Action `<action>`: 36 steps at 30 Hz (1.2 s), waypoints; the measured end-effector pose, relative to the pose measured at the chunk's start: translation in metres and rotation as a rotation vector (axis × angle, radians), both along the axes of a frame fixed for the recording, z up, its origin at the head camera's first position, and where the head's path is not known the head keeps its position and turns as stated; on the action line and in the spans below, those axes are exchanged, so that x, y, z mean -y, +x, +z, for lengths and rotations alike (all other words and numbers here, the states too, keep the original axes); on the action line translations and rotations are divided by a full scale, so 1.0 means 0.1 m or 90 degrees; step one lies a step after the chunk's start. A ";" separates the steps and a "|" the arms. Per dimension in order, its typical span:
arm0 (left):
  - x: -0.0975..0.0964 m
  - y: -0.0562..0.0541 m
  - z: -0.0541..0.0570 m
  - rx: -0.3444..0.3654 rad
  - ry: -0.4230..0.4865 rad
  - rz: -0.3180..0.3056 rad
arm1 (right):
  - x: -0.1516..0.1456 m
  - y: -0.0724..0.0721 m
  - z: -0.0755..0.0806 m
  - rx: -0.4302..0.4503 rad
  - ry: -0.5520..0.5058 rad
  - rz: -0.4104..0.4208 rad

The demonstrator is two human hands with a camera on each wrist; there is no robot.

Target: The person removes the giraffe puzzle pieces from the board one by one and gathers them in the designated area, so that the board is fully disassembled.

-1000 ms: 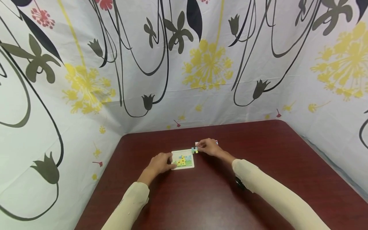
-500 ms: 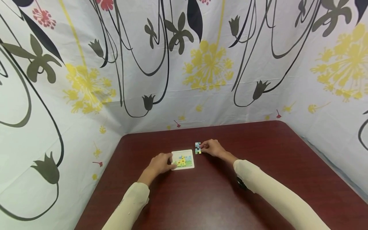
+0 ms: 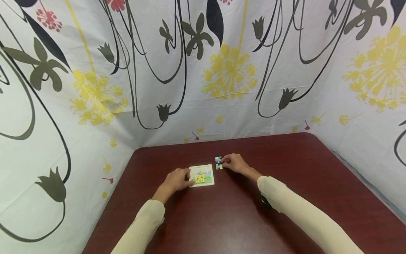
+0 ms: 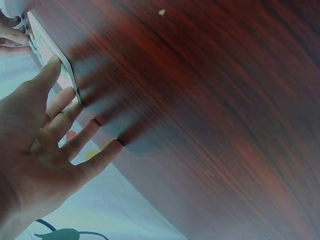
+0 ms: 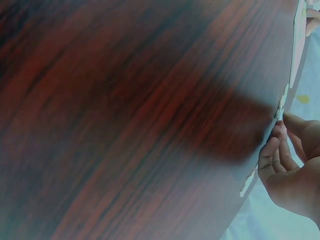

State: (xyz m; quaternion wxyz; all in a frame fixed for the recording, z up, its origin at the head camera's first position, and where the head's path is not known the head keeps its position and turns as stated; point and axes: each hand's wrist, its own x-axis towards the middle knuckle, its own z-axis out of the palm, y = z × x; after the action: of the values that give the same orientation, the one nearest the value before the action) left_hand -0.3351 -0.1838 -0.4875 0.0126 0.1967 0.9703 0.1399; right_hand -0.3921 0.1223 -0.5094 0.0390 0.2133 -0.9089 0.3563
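My left hand (image 3: 176, 179) grips the white-rimmed rectangular puzzle tray (image 3: 213, 175), while my right hand (image 3: 234, 163) pinches a blue-and-yellow jigsaw piece (image 3: 219, 166) at its fingertips (image 3: 224, 164), best held lightly.

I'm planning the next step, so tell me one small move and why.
The right hand should probably lift the nearer loose puzzle piece toward the tray. That hand is right beside this piece and the farther loose piece, the left hand holds the tray, and the area above the giraffe picture looks unfilled.
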 end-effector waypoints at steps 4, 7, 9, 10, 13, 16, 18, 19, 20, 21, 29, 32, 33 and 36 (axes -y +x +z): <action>0.01 -0.01 0.02 0.003 -0.002 0.002 | 0.08 -0.01 0.02 -0.017 0.001 0.023; 0.01 -0.01 0.02 0.003 -0.002 0.004 | 0.17 0.00 0.06 -0.033 -0.002 0.046; 0.01 -0.01 0.02 0.004 -0.001 0.005 | 0.24 0.02 0.08 -0.025 -0.010 0.057; 0.02 -0.01 0.02 0.006 -0.001 0.004 | 0.27 0.03 0.09 -0.020 -0.010 0.064; 0.03 0.00 0.02 0.011 -0.003 0.005 | 0.40 0.07 0.09 -0.013 -0.005 0.087; 0.05 0.01 0.01 0.015 -0.002 0.002 | 0.53 0.12 0.10 -0.024 0.013 0.104; 0.05 0.01 0.01 0.014 -0.003 0.000 | 0.59 0.15 0.11 -0.026 0.022 0.113; 0.05 0.01 0.01 0.014 -0.002 -0.001 | 0.62 0.17 0.12 -0.021 0.026 0.115; 0.04 0.01 0.01 0.012 -0.002 -0.004 | 0.64 0.18 0.13 -0.017 0.030 0.115; 0.04 0.01 0.01 0.011 -0.003 -0.005 | 0.66 0.19 0.13 -0.012 0.032 0.117; 0.01 0.00 0.01 0.009 -0.003 -0.008 | 0.78 0.20 0.12 0.042 0.055 0.123; 0.01 0.00 0.00 0.009 -0.002 -0.011 | 0.80 0.21 0.12 0.053 0.067 0.129; 0.01 0.00 0.00 0.007 -0.001 -0.013 | 0.80 0.21 0.12 0.056 0.074 0.134; 0.00 0.00 0.00 0.008 0.000 -0.014 | 0.81 0.21 0.12 0.058 0.090 0.146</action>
State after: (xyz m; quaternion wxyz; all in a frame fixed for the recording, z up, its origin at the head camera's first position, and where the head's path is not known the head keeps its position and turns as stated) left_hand -0.3353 -0.1838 -0.4875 0.0204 0.2062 0.9681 0.1409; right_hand -0.3708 0.0411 -0.4976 -0.0581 0.3016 -0.9022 0.3029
